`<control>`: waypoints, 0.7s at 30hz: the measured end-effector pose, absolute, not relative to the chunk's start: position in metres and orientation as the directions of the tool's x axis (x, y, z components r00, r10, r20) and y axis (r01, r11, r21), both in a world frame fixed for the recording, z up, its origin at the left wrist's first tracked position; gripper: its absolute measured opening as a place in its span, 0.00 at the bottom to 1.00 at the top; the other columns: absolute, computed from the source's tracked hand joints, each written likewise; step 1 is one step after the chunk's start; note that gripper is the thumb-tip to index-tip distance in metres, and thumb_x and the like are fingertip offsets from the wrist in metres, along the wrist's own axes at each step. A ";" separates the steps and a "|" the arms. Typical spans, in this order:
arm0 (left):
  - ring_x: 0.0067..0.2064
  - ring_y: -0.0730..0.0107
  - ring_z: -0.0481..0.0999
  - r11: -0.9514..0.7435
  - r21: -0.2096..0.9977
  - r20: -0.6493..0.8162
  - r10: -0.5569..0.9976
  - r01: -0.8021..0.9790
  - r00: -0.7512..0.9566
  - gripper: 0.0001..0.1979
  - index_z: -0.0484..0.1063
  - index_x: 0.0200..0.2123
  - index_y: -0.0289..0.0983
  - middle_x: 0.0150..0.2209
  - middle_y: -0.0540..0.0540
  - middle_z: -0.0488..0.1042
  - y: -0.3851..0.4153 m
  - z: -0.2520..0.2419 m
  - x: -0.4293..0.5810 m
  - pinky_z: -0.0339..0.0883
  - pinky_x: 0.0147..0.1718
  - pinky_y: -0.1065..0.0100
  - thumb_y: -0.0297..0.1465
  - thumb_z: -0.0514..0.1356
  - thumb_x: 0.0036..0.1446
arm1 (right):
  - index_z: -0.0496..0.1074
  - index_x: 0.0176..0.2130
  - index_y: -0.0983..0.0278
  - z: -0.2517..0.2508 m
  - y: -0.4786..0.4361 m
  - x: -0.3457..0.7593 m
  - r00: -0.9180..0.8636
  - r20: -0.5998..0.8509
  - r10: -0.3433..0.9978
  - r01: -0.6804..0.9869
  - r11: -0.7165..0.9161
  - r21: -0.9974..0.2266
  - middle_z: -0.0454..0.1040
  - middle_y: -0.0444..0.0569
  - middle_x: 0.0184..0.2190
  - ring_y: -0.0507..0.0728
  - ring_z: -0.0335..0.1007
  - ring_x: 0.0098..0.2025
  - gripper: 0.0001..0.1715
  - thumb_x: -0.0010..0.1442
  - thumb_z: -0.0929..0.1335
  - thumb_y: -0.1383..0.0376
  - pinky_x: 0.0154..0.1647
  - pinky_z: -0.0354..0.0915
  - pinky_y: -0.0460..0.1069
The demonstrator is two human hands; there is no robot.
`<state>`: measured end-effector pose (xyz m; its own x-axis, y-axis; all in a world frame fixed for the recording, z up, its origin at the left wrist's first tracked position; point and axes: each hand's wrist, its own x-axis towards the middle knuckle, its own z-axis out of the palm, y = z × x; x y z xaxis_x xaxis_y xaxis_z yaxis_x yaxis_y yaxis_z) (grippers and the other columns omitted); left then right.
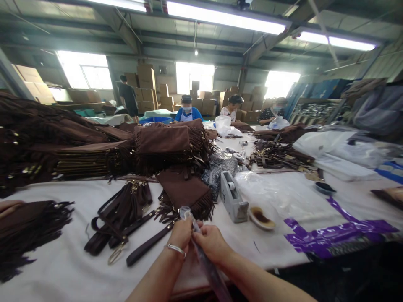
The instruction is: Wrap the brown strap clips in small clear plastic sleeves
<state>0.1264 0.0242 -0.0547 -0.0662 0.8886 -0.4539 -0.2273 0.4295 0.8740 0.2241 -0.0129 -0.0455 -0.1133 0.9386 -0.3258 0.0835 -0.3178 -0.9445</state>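
Observation:
My left hand [181, 234] and my right hand [211, 242] are close together over the table edge, fingers closed on a long dark strap in clear plastic [210, 270]. Its upper end, a crumpled bit of clear film, pokes out above my left fingers; its lower end hangs toward me. Just beyond my hands lies a brown fringed bag [185, 186] with a wrist strap [149, 244]. To the left rests a bunch of dark straps [124, 209] with gold clasps.
Brown fringed bags [163, 142] are stacked at the back left. A grey tape dispenser [233, 197], a small dish of brown liquid [262, 218] and purple tape [340, 230] lie to the right. Other people's hands show at both edges; co-workers [188, 112] sit across.

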 end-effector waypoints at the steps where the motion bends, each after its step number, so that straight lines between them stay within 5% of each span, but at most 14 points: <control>1: 0.20 0.71 0.71 0.435 0.849 -0.476 0.876 -0.299 -0.078 0.10 0.65 0.24 0.37 0.19 0.49 0.69 0.030 -0.054 0.129 0.68 0.23 0.67 0.32 0.54 0.58 | 0.66 0.20 0.65 -0.044 -0.012 0.223 -0.114 -0.338 0.934 0.086 -0.330 -0.940 0.68 0.43 0.13 0.50 0.62 0.13 0.12 0.50 0.66 0.60 0.14 0.57 0.44; 9: 0.16 0.81 0.59 0.372 0.641 -0.483 0.875 -0.672 0.024 0.13 0.57 0.23 0.39 0.15 0.60 0.53 0.038 -0.047 0.136 0.71 0.27 0.68 0.33 0.57 0.56 | 0.66 0.28 0.65 -0.045 -0.028 0.238 -0.198 -0.457 0.867 -0.083 -0.479 -0.874 0.73 0.45 0.20 0.51 0.66 0.16 0.15 0.49 0.68 0.55 0.16 0.60 0.44; 13: 0.15 0.83 0.56 0.351 0.591 -0.477 0.878 -0.727 0.037 0.14 0.57 0.23 0.39 0.15 0.61 0.52 0.035 -0.051 0.135 0.73 0.30 0.65 0.31 0.61 0.53 | 0.66 0.28 0.65 -0.042 -0.046 0.250 -0.272 -0.558 0.784 -0.066 -0.594 -0.802 0.74 0.47 0.20 0.52 0.67 0.16 0.18 0.49 0.67 0.52 0.14 0.59 0.44; 21: 0.17 0.80 0.61 0.323 0.588 -0.443 0.896 -0.742 0.039 0.13 0.59 0.22 0.39 0.15 0.60 0.56 0.033 -0.055 0.140 0.71 0.30 0.69 0.30 0.62 0.52 | 0.66 0.23 0.66 -0.045 -0.019 0.232 -0.169 -0.508 0.844 -0.112 -0.529 -0.841 0.70 0.44 0.15 0.49 0.62 0.13 0.09 0.53 0.65 0.65 0.16 0.60 0.44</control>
